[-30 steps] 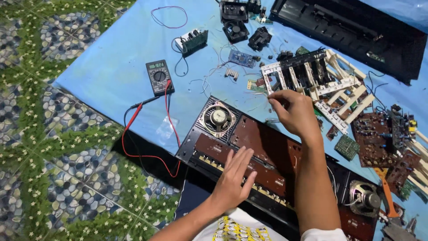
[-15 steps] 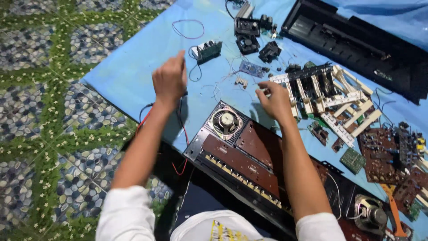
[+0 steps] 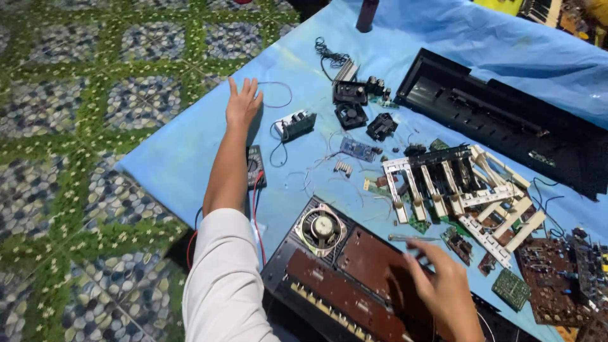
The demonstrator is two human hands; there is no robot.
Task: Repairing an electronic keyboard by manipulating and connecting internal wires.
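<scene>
Parts of a stripped keyboard lie spread over the blue sheet [image 3: 190, 152] so each stays within my reach: the opened case [image 3: 354, 278] with its round speaker [image 3: 321, 229] sits closest to me, the white key frame [image 3: 456, 190] off to my right. My left hand [image 3: 242, 102] stretches far out, fingers splayed flat and gripping nothing, near a loop of thin wire [image 3: 275, 95] and a small green board [image 3: 296, 125]; my forearm crosses the multimeter [image 3: 255, 166]. My right hand [image 3: 443, 278] hovers blurred over the case, loosely spread, seemingly empty, just below a screwdriver [image 3: 411, 238]
</scene>
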